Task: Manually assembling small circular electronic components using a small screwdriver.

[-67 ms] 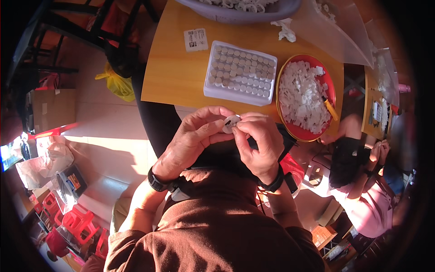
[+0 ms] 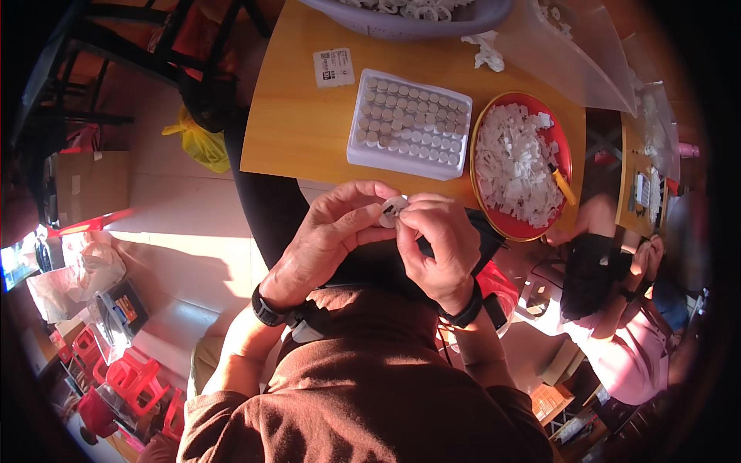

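Compared with the earlier frame, the right hand is sitting slightly differently, its fingers drawing a little nearer to the palm, while the left hand is keeping almost the same place. Both are holding a small white disc with dark marks, just off the near edge of the wooden table, below the white tray. The left thumb and fingers are gripping its left side, barely parted; the right fingertips are pinching narrowly at its right edge, though their exact contact is hard to make out.
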A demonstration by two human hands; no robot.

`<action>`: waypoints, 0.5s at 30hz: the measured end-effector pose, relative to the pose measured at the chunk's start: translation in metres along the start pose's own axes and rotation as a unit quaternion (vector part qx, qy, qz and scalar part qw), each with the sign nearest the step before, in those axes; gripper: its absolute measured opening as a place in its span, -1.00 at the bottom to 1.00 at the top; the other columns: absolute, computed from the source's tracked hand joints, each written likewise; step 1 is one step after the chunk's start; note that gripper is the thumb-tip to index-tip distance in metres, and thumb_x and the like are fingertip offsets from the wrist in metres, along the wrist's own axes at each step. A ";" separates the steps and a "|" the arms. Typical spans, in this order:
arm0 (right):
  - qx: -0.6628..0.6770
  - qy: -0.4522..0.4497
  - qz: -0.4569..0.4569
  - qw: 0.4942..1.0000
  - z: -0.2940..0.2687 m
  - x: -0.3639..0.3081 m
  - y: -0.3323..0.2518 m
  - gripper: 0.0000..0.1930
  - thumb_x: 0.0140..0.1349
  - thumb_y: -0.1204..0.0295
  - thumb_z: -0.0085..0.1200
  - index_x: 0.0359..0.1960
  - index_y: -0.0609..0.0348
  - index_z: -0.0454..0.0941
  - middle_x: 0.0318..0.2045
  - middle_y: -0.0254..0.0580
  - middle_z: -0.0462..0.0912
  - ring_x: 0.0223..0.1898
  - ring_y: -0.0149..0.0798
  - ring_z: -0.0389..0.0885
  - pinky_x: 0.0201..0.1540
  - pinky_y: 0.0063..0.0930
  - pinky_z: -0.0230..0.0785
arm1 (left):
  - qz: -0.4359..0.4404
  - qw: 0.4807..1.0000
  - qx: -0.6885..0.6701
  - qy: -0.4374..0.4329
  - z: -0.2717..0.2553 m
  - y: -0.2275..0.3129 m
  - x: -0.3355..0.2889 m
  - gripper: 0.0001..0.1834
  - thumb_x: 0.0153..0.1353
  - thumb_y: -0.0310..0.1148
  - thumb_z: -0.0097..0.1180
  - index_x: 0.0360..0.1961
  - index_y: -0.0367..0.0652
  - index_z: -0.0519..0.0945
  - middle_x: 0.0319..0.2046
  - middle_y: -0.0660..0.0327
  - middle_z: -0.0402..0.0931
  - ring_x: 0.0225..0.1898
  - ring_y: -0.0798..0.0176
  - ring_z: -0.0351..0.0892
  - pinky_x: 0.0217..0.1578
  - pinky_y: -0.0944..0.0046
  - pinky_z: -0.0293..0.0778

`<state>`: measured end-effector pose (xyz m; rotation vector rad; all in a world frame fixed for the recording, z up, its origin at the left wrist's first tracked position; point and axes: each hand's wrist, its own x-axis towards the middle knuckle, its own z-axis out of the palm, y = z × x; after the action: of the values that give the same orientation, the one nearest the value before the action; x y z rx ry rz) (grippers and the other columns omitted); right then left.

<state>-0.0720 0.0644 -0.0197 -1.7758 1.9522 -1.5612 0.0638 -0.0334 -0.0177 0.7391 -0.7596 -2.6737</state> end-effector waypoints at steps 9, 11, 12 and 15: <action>-0.064 0.004 -0.006 0.998 0.005 -0.003 -0.007 -0.64 -0.19 0.75 0.16 -0.29 0.18 0.47 -0.42 -0.23 0.56 -0.39 -0.15 0.59 -0.32 -0.36 0.45 | 0.012 0.999 0.045 0.006 0.004 -0.001 -0.001 -0.77 0.31 -0.45 -0.06 -0.03 -0.22 0.46 -0.09 0.19 0.50 -0.01 0.30 0.49 0.08 0.24 0.42; -0.071 0.022 -0.020 0.997 0.008 -0.003 -0.006 -0.68 -0.16 0.74 0.15 -0.30 0.21 0.49 -0.42 -0.21 0.58 -0.37 -0.15 0.60 -0.31 -0.36 0.44 | 0.028 0.998 0.049 0.004 0.003 -0.002 -0.001 -0.77 0.31 -0.47 -0.07 -0.03 -0.22 0.45 -0.10 0.16 0.51 -0.01 0.29 0.49 0.08 0.25 0.42; -0.071 0.022 -0.020 0.997 0.008 -0.004 -0.006 -0.68 -0.16 0.74 0.15 -0.30 0.21 0.49 -0.42 -0.21 0.58 -0.37 -0.15 0.60 -0.31 -0.36 0.44 | 0.028 0.998 0.049 0.004 0.004 -0.001 -0.001 -0.77 0.31 -0.47 -0.07 -0.03 -0.22 0.45 -0.10 0.16 0.51 -0.01 0.29 0.49 0.08 0.25 0.42; -0.118 0.020 -0.069 0.990 0.009 -0.005 -0.007 -0.74 -0.09 0.70 0.14 -0.29 0.23 0.52 -0.40 -0.19 0.62 -0.33 -0.15 0.61 -0.28 -0.37 0.46 | 0.019 0.999 0.038 0.022 0.005 0.001 -0.002 -0.79 0.31 -0.47 -0.08 -0.04 -0.23 0.43 -0.10 0.14 0.50 -0.01 0.29 0.49 0.08 0.25 0.42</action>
<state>-0.0603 0.0648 -0.0223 -2.0219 2.1563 -1.4666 0.0627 -0.0317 -0.0124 0.7921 -0.8604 -2.5971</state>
